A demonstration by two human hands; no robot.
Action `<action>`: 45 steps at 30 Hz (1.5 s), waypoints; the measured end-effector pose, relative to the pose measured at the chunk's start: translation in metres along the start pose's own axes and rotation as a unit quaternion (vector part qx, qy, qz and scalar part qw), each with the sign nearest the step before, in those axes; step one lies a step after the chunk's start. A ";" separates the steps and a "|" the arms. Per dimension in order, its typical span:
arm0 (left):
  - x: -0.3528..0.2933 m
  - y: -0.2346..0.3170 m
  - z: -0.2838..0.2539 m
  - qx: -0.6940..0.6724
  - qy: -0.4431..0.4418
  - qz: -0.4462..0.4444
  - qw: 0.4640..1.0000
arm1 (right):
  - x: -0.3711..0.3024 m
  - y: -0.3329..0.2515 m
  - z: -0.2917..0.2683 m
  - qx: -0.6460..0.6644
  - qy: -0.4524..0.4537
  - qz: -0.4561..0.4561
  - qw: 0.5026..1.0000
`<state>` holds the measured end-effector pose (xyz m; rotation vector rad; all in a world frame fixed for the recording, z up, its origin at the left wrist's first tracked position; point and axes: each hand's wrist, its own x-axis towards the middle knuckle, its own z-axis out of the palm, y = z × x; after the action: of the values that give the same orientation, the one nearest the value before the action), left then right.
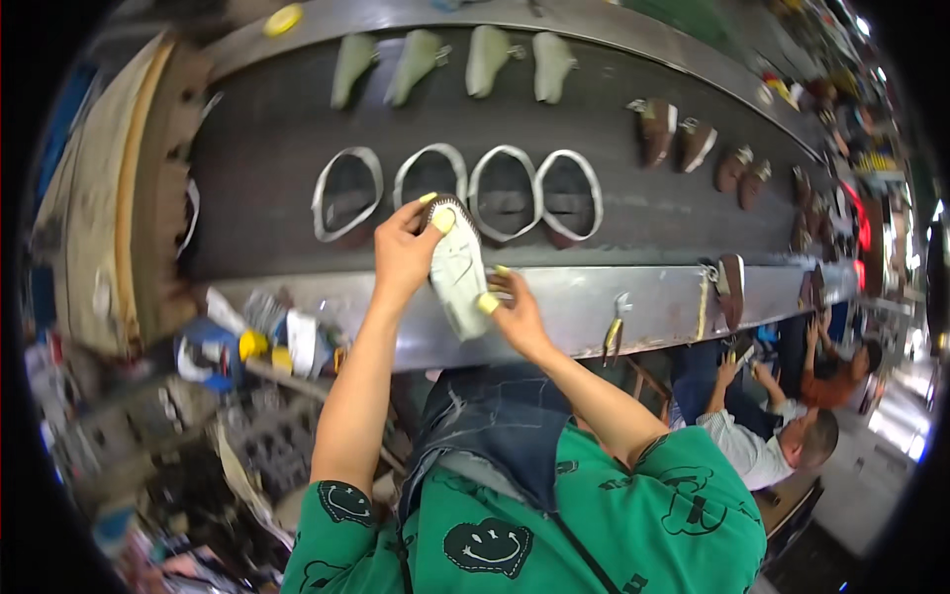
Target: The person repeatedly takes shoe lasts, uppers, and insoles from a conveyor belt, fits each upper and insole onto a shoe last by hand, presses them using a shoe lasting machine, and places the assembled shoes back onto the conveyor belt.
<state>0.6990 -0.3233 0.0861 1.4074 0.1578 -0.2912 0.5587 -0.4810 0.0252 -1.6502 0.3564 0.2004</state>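
Above the metal front edge of a dark conveyor belt, I hold up a shoe upper [459, 289] with its pale underside showing and a dark stitched rim round the toe. My left hand [404, 249] pinches the toe end, thumb on the pale face. Lower down, my right hand [519, 317] grips the side edge, its thumb against it; its other fingers are partly bent. Yellow covers sit on several fingertips. Just beyond my hands, several dark pieces with white oval rims [380, 183] lie in a row on the belt [267, 188].
Several pale green shoe lasts [421, 64] line the belt's far side. Brown shoes [657, 134] stand to the right, and one brown shoe [730, 292] rests on the metal edge. Pliers [614, 337] hang there. Two people [762, 445] sit at right; cluttered containers [213, 356] are at left.
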 end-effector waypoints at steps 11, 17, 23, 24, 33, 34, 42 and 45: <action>0.273 -0.136 0.246 0.030 -0.193 -0.079 0.978 | 0.120 0.083 -0.184 -0.324 0.197 0.040 0.924; 0.384 -0.186 0.278 0.501 0.077 0.229 0.831 | 0.125 0.120 -0.183 -0.413 0.167 0.033 0.895; 0.324 -0.197 0.247 0.391 -0.057 0.077 0.915 | 0.127 0.112 -0.188 -0.377 0.169 0.011 0.910; 0.294 -0.204 0.232 0.370 -0.043 0.092 0.923 | 0.129 0.109 -0.188 -0.368 0.168 0.010 0.914; 0.195 -0.194 0.144 0.288 -0.071 0.018 0.955 | 0.077 -0.023 -0.160 -0.308 0.153 -0.090 0.935; 0.208 -0.187 0.134 0.219 -0.082 0.040 0.972 | 0.079 -0.032 -0.153 -0.256 0.170 -0.117 0.944; 0.109 -0.019 0.004 0.000 -0.249 -0.164 0.954 | 0.106 -0.102 -0.154 0.153 0.115 0.028 0.981; 0.057 0.020 -0.044 0.121 -0.288 -0.058 0.948 | 0.119 -0.097 -0.115 0.275 0.077 0.103 0.953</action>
<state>0.7619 -0.2832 0.0825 1.4987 -0.2872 -0.8285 0.6950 -0.6006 0.0889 -1.0775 0.6416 0.1134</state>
